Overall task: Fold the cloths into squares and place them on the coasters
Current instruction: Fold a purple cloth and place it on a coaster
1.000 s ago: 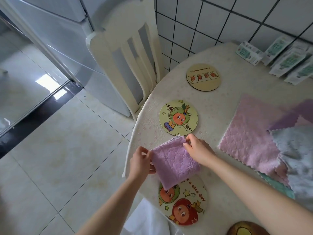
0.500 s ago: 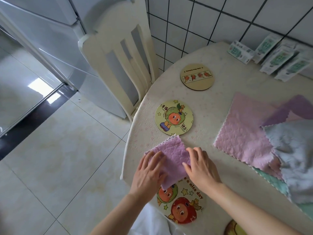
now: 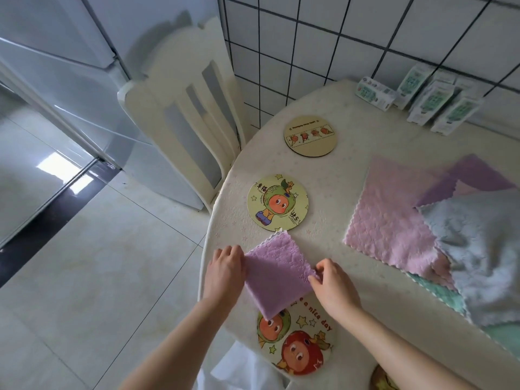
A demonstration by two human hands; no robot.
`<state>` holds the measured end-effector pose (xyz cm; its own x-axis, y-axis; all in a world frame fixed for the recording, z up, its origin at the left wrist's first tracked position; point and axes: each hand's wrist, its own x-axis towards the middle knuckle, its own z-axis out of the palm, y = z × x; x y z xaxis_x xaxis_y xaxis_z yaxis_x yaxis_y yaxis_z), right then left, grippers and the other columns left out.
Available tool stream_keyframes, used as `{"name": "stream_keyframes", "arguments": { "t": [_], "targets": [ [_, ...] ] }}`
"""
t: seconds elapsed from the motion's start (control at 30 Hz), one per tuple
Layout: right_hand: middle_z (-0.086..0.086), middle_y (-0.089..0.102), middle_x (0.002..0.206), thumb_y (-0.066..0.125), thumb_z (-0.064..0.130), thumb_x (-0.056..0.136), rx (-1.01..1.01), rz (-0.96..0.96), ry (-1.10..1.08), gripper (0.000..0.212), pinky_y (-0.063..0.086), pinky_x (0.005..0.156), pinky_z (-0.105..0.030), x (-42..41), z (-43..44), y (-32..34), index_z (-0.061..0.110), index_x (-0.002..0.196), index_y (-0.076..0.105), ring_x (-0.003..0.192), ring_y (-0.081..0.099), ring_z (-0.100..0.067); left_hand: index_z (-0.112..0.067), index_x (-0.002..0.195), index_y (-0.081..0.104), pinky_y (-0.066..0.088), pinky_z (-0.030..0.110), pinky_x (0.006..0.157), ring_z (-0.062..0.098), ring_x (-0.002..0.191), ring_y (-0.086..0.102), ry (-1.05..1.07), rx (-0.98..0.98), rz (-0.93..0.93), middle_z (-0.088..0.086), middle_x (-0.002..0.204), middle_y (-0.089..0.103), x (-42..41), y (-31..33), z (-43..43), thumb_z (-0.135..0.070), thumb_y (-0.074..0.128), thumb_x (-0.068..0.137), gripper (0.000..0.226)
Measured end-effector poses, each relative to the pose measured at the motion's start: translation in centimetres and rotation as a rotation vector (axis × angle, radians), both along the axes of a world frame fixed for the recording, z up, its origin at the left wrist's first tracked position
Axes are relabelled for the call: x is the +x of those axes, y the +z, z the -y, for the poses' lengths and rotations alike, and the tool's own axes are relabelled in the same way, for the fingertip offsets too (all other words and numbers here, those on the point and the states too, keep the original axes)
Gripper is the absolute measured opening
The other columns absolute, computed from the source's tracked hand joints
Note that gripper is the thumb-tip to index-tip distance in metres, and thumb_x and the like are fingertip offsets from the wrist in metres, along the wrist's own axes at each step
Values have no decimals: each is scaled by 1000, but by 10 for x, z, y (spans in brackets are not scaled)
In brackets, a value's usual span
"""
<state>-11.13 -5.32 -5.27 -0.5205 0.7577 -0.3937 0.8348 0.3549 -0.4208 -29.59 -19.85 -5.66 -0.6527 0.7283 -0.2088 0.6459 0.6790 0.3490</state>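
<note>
A folded purple cloth [image 3: 277, 273] lies as a small square near the table's left edge, its lower corner overlapping the near cartoon coaster [image 3: 298, 342]. My left hand [image 3: 225, 270] grips the cloth's left corner. My right hand [image 3: 332, 285] pinches its right corner. Beyond the cloth lie a yellow-green round coaster [image 3: 278, 202] and a tan coaster [image 3: 310, 135], both bare. A pile of unfolded cloths sits to the right: pink [image 3: 394, 218], purple [image 3: 472, 175], grey [image 3: 484, 249] and green [image 3: 441, 294].
The round table [image 3: 349, 175] has a cream cover. Several small cartons [image 3: 433, 101] stand against the tiled wall. A cream chair [image 3: 185, 119] is tucked at the table's far left. Part of another coaster [image 3: 381, 380] shows at the bottom edge.
My hands went from holding the cloth's corners to pressing flat on it, then moved out to its left and right corners. The cloth now lies partly over the near coaster.
</note>
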Motion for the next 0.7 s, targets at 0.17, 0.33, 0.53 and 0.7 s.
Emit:
{"name": "stream_keyframes", "arguments": {
  "t": [0.17,0.33,0.53,0.7],
  "targets": [
    [0,61,81,59,30,87,-143,49,-53,17,51,66,-32,-6,-7,5,14,85,53,72,58,-16,-13,107,56,44,32,80,23,102,50,129,-105,158,4,107,61,-6,6,-17,-16,52,89,19],
    [-1,59,81,61,33,85,-240,130,-45,24,46,62,-29,-9,-8,12,9,89,57,69,53,-16,-14,100,65,47,30,75,22,96,54,143,-171,292,4,99,62,-12,4,-19,-12,55,81,22],
    [-1,62,96,64,31,85,-429,12,-119,24,46,61,-22,-1,-25,30,14,99,54,80,59,-11,-17,82,63,46,23,63,17,82,57,253,-56,603,0,86,61,-29,25,-23,-8,64,74,13],
    [-5,69,88,67,14,84,-502,-241,-255,15,55,68,-30,-7,-60,62,12,95,57,74,70,-14,-2,90,60,56,38,88,25,90,64,437,270,1156,16,95,65,-53,54,-45,7,70,76,19]
  ]
}}
